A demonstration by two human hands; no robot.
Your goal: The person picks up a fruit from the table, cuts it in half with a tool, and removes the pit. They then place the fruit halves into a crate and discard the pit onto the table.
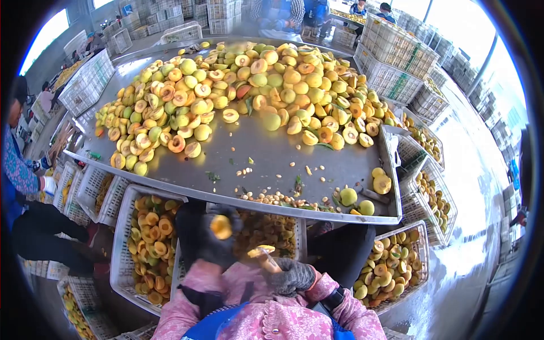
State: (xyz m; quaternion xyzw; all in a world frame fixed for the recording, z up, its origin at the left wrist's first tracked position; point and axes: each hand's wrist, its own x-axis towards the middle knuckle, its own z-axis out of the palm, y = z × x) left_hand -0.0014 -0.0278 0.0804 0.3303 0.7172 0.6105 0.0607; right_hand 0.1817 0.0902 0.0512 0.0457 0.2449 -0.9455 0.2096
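My left hand [214,245], in a dark glove and smeared by motion, is closed on a peach half [221,226] with its orange cut face upward. Closed round a wooden-handled tool [270,263] is my right hand [290,277], in a grey knit glove. A yellow piece of peach [261,250] covers the tool's tip, so its working end is hidden. Both hands are above my lap, in front of the metal table [249,164]. Beneath them stands a crate [300,235] of brownish-yellow pieces, partly hidden by the left hand.
A large heap of whole and halved peaches [266,85] covers the table's far part; pits [272,199] lie along its raised near edge. Crates of halves stand left [119,249] and right [422,241] of my knees. A co-worker [25,170] is at far left.
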